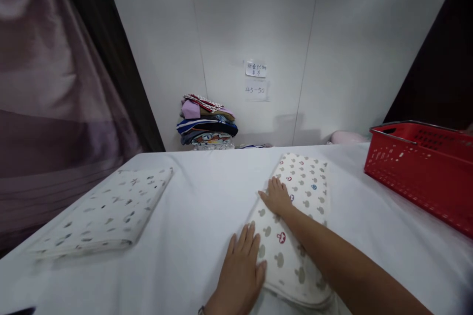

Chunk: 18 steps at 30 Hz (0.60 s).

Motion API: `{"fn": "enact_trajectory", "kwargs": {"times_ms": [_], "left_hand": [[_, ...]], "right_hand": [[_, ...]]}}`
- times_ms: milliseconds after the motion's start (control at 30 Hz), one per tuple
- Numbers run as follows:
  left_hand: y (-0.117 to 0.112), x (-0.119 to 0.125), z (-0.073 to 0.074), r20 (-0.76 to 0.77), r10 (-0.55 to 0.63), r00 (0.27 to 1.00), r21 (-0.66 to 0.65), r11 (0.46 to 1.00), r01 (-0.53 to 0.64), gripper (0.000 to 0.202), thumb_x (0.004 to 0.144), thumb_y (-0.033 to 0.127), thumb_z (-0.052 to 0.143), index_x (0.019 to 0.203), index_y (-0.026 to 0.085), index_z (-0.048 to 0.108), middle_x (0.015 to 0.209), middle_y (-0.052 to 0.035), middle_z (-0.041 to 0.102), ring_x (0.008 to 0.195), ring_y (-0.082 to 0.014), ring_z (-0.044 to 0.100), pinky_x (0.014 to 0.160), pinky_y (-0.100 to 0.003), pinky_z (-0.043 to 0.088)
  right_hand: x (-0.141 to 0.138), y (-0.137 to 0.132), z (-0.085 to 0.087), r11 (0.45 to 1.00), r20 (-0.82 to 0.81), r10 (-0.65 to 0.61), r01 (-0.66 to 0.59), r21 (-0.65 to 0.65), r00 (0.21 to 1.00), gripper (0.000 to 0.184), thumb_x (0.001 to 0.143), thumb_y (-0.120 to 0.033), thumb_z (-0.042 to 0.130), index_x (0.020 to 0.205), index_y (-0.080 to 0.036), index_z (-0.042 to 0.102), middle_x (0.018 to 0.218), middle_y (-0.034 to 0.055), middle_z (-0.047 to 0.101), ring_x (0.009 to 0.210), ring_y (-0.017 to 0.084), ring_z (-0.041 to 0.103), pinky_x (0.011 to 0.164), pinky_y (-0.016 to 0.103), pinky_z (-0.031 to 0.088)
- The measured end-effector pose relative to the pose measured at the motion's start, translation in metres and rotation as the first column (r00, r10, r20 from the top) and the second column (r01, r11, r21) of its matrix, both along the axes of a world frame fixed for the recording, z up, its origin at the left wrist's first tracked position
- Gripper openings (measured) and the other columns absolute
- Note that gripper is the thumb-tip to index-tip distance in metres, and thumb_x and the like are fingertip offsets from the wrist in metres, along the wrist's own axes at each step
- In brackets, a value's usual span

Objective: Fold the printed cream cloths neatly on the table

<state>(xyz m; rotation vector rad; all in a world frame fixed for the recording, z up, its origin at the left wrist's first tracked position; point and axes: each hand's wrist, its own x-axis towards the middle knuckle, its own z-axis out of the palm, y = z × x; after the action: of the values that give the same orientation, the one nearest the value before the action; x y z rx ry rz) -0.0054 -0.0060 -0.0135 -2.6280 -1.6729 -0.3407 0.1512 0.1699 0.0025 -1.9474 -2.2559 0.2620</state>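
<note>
A white cloth with a mushroom print (306,197) lies folded into a long strip on the white-covered table. Flat on its left edge, near the middle, rests my right hand (278,199) with the fingers stretched out. Closer to me, my left hand (241,268) lies palm down along the same edge; its fingers are extended and the thumb touches the cloth. My right forearm crosses over the near part of the cloth and hides some of it. At the left of the table sits another folded white cloth (107,206) with small dark and coloured motifs, apart from both hands.
A red plastic basket (417,177) with a metal handle stands at the right. Beyond the far table edge is a stack of folded fabrics (207,123) against the white wall. Handwritten paper signs (255,78) hang there. A pinkish curtain (48,83) borders the left side.
</note>
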Motion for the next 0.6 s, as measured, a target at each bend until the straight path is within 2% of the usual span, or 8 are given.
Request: {"fn": "enact_trajectory", "kwargs": {"times_ms": [67, 133, 267, 333, 400, 467, 600], "left_hand": [[0.002, 0.000, -0.008, -0.006, -0.002, 1.000, 0.023, 1.000, 0.002, 0.053, 0.084, 0.031, 0.042, 0.136, 0.018, 0.041, 0.147, -0.0086, 0.026, 0.133, -0.0289, 0.029, 0.104, -0.049, 0.034], [0.004, -0.001, -0.016, -0.011, -0.006, 1.000, 0.064, 0.998, 0.007, 0.054, 0.083, 0.031, 0.044, 0.135, 0.019, 0.042, 0.146, -0.0082, 0.028, 0.132, -0.0296, 0.032, 0.102, -0.049, 0.035], [0.008, -0.004, -0.031, -0.028, -0.022, 0.999, 0.173, 0.985, 0.027, 0.055, 0.080, 0.031, 0.045, 0.134, 0.019, 0.043, 0.144, -0.0086, 0.032, 0.129, -0.0304, 0.037, 0.098, -0.047, 0.039], [0.009, -0.007, -0.038, -0.042, -0.038, 0.998, 0.221, 0.974, 0.047, 0.057, 0.079, 0.030, 0.046, 0.135, 0.019, 0.042, 0.144, -0.0088, 0.032, 0.128, -0.0296, 0.039, 0.096, -0.045, 0.041], [0.011, -0.011, -0.045, -0.053, -0.055, 0.997, 0.257, 0.964, 0.067, 0.059, 0.078, 0.030, 0.047, 0.136, 0.021, 0.039, 0.144, -0.0081, 0.032, 0.127, -0.0286, 0.039, 0.096, -0.043, 0.041], [0.012, -0.012, -0.052, -0.051, -0.060, 0.997, 0.270, 0.960, 0.072, 0.061, 0.078, 0.030, 0.048, 0.138, 0.023, 0.037, 0.144, -0.0062, 0.034, 0.127, -0.0279, 0.040, 0.096, -0.043, 0.041], [0.011, -0.005, -0.062, -0.028, 0.048, 0.998, 0.253, 0.967, -0.040, 0.061, 0.077, 0.026, 0.049, 0.137, 0.028, 0.039, 0.140, -0.0041, 0.040, 0.127, -0.0283, 0.040, 0.100, -0.046, 0.038]], "right_hand": [[0.002, 0.000, -0.011, 1.000, 0.009, 0.010, -0.010, 0.001, 1.000, 0.077, 0.090, -0.055, 0.024, 0.142, 0.001, 0.020, 0.150, 0.0202, 0.012, 0.138, 0.031, 0.006, 0.109, 0.043, 0.003], [0.002, 0.000, -0.014, 1.000, 0.012, 0.019, -0.019, -0.010, 1.000, 0.078, 0.089, -0.056, 0.023, 0.142, 0.001, 0.020, 0.150, 0.0202, 0.012, 0.138, 0.030, 0.005, 0.109, 0.043, 0.002], [0.004, 0.016, 0.002, 0.996, -0.003, 0.024, -0.024, -0.085, 1.000, 0.080, 0.087, -0.060, 0.023, 0.142, -0.001, 0.022, 0.150, 0.0190, 0.013, 0.138, 0.031, 0.007, 0.109, 0.043, 0.007], [0.008, 0.032, 0.011, 0.998, -0.016, 0.004, -0.005, -0.063, 1.000, 0.081, 0.087, -0.062, 0.022, 0.143, -0.003, 0.020, 0.151, 0.0172, 0.011, 0.138, 0.029, 0.004, 0.109, 0.043, 0.007], [0.014, 0.048, 0.012, 0.998, -0.011, -0.049, 0.048, -0.035, 0.999, 0.081, 0.088, -0.061, 0.021, 0.143, -0.002, 0.018, 0.151, 0.0163, 0.008, 0.139, 0.028, 0.002, 0.109, 0.042, 0.005], [0.020, 0.060, 0.005, 0.994, 0.006, -0.097, 0.097, -0.041, 0.995, 0.079, 0.088, -0.059, 0.021, 0.143, -0.001, 0.018, 0.151, 0.0164, 0.008, 0.139, 0.028, 0.002, 0.109, 0.042, 0.004], [0.026, 0.067, -0.012, 0.993, 0.014, -0.108, 0.109, -0.036, 0.994, 0.078, 0.089, -0.057, 0.023, 0.143, -0.001, 0.020, 0.151, 0.0174, 0.010, 0.138, 0.029, 0.005, 0.109, 0.044, 0.003]]}}
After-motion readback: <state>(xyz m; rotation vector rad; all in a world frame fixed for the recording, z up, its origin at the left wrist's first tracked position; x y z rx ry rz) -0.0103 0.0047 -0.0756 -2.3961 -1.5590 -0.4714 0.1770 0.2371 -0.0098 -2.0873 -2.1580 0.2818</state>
